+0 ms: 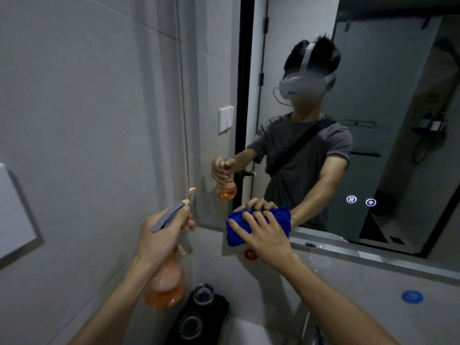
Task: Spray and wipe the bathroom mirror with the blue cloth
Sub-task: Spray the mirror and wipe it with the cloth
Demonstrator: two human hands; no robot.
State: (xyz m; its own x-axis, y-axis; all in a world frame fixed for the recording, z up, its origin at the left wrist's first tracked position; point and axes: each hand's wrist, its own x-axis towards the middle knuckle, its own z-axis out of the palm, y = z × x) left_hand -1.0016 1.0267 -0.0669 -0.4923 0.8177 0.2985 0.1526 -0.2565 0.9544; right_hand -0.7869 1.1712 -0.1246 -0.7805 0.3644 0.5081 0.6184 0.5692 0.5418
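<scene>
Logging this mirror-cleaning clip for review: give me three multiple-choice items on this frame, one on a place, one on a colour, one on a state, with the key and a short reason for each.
1. Where on the mirror is the blue cloth pressed?
A. top right corner
B. bottom edge, near the left corner
C. centre

2. What colour is the liquid in the spray bottle?
A. orange
B. green
C. clear blue

3. What is the left hand doing?
A. hanging idle
B. resting flat on the wall
C. gripping the spray bottle

Key: 1 B, the right hand presses the cloth across the lower rim; 2 A, the bulb glows orange; 3 C, its fingers wrap the bottle's neck.
</scene>
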